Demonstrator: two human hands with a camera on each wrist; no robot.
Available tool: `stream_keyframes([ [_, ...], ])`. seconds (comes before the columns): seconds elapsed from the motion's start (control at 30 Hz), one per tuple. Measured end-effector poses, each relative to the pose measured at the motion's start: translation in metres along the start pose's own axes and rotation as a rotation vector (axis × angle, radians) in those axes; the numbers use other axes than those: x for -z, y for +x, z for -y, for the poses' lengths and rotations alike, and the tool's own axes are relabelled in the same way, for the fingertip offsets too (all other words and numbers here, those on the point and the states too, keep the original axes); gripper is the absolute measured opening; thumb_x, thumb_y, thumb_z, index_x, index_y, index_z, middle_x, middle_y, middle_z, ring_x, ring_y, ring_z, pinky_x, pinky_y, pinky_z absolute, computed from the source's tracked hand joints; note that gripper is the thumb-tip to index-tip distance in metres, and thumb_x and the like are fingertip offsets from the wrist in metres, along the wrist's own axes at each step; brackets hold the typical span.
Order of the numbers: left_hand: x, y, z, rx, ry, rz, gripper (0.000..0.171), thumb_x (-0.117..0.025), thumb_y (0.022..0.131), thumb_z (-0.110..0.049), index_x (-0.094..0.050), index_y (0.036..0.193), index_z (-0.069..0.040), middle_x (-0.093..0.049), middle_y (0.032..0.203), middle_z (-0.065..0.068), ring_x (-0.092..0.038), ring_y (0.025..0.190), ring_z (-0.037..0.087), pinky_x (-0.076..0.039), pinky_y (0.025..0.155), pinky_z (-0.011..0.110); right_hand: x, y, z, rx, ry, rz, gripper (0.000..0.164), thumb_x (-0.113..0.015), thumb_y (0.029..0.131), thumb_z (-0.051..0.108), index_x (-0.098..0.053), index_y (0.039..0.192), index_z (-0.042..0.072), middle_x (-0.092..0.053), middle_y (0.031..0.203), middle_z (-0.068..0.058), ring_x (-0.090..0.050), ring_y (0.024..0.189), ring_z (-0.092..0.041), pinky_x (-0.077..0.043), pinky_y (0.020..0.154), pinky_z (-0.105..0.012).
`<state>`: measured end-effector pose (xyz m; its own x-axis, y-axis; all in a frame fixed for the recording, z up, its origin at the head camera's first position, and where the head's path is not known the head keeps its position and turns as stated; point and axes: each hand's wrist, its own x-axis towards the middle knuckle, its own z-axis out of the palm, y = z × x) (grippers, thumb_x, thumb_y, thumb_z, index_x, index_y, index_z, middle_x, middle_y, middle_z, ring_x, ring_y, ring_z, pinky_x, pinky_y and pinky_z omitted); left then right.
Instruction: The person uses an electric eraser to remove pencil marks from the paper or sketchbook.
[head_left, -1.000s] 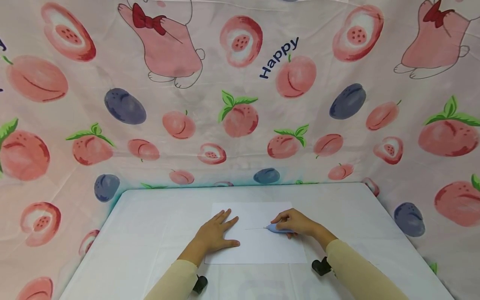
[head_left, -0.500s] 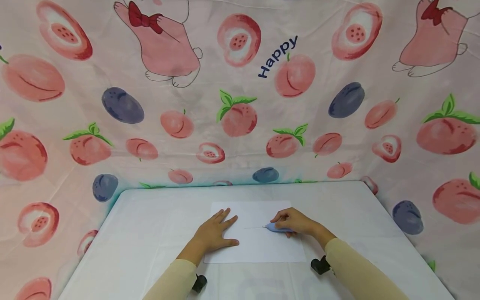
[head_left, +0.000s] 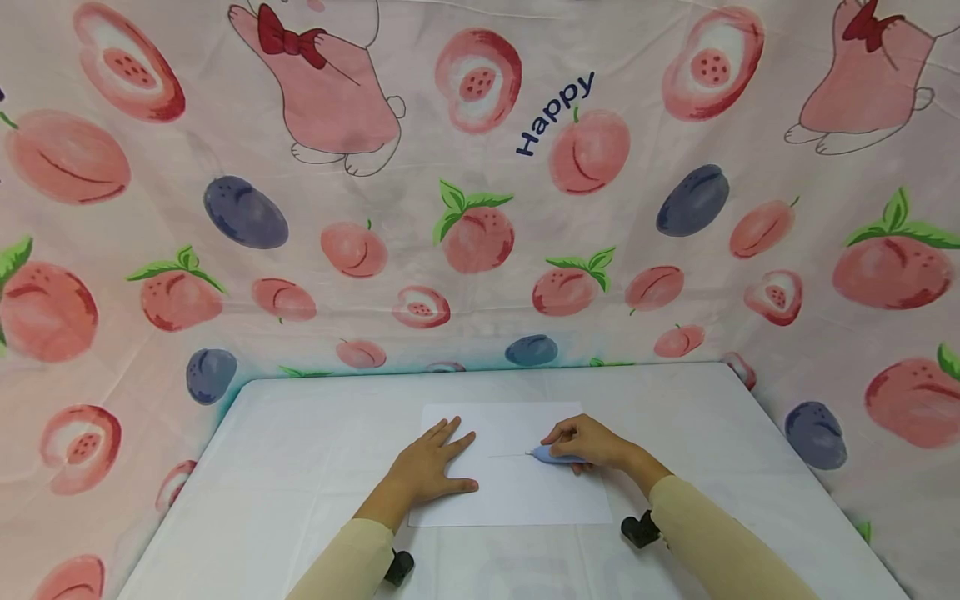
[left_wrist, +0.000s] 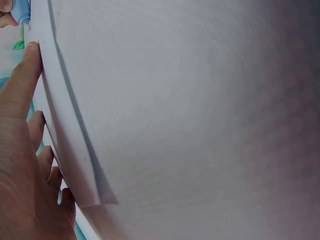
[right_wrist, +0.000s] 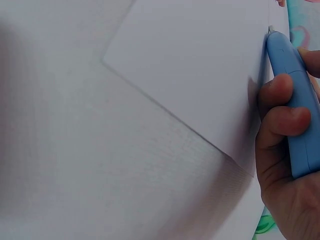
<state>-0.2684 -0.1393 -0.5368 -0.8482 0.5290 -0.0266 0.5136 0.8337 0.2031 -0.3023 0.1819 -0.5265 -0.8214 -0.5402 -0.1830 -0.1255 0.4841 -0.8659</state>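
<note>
A sheet of white paper [head_left: 525, 500] lies flat on the table. My left hand [head_left: 426, 468] rests on its left part with fingers spread. In the right hand [head_left: 598, 442] I hold a thick, light-blue, pen-shaped electric eraser [head_left: 557, 456], its narrow pale tip pointing left and down at the sheet. A thin faint line [head_left: 507, 456] runs across the paper to that tip. The right wrist view shows fingers curled round the blue eraser body [right_wrist: 296, 90]. In the left wrist view the left thumb [left_wrist: 29, 75] lies along the paper [left_wrist: 65, 110].
The white-covered table [head_left: 315, 433] extends on all sides of the sheet. A pink fruit-print cloth [head_left: 480, 333] hangs behind it and down both sides. Black wrist-camera mounts [head_left: 640, 530] sit under the forearms, close over the tabletop.
The head view shifted very slightly. Both hands, the electric eraser and the paper keep the same places.
</note>
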Motion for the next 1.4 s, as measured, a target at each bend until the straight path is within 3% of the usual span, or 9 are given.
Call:
stream_keyframes([
  [0.17,0.001,0.0006,-0.0003,-0.001,0.004,0.002,0.084,-0.043,0.073,-0.074,-0.032,0.141,-0.026,-0.018,0.148,0.004,-0.014,0.134,0.024,-0.027,0.1,0.046,0.0001,-0.0007,0.0029,-0.001,-0.004,-0.01,0.021,-0.064,0.083,0.02,-0.067,0.102,0.011,-0.056,0.066,-0.016,-0.05,0.042,-0.022,-0.036,0.038,-0.025],
  [0.57,-0.0008,0.0016,0.0003,0.009,0.019,0.006,0.084,-0.042,0.072,-0.075,-0.031,0.141,-0.028,-0.018,0.148,0.003,-0.014,0.135,0.024,-0.026,0.101,0.045,-0.0005,0.0016,-0.0004,-0.008,-0.01,0.022,0.019,-0.064,0.083,0.023,-0.068,0.1,0.017,-0.057,0.065,-0.012,-0.05,0.041,-0.017,-0.037,0.038,-0.025],
  [1.4,-0.0004,0.0028,0.0012,0.012,0.037,0.008,0.084,-0.042,0.072,-0.076,-0.031,0.141,-0.029,-0.017,0.148,0.003,-0.013,0.135,0.023,-0.026,0.101,0.045,-0.0003,0.0008,0.0032,-0.026,-0.006,0.01,0.02,-0.063,0.084,0.022,-0.068,0.102,0.014,-0.057,0.066,-0.013,-0.048,0.041,-0.016,-0.036,0.037,-0.023],
])
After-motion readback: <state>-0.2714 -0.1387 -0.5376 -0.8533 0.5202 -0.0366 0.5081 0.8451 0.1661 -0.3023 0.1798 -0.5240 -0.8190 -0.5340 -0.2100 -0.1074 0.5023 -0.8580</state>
